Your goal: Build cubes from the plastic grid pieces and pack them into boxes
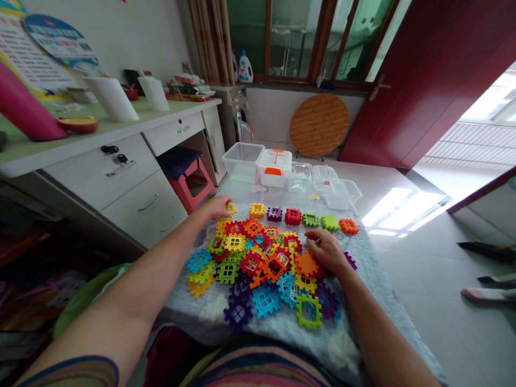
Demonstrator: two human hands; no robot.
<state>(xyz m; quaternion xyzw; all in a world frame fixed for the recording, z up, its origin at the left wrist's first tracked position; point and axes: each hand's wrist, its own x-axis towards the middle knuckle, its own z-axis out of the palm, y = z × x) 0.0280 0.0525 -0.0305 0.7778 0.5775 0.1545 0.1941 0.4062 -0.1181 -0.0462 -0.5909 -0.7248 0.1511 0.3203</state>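
At the far left of the pile, my left hand (pixel 220 207) has its fingers closed on a small yellow building block (pixel 231 208). My right hand (pixel 327 249) rests at the pile's right side, fingers curved and apart, beside an orange building block (pixel 308 265). Between the hands lies a heap of notched square blocks, among them a yellow window block (pixel 235 243), a green block (pixel 228 270), a blue block (pixel 266 300) and a purple block (pixel 238 313). Behind the heap runs a row with a yellow block (pixel 257 210), a red block (pixel 293 216) and an orange-red block (pixel 349 226).
Clear plastic bins, including an open bin (pixel 243 160) and a box with orange latches (pixel 274 167), stand at the table's far end. The cloth-covered table (pixel 387 301) has a desk (pixel 133 166) to its left, with a pink stool (pixel 197 188) beneath.
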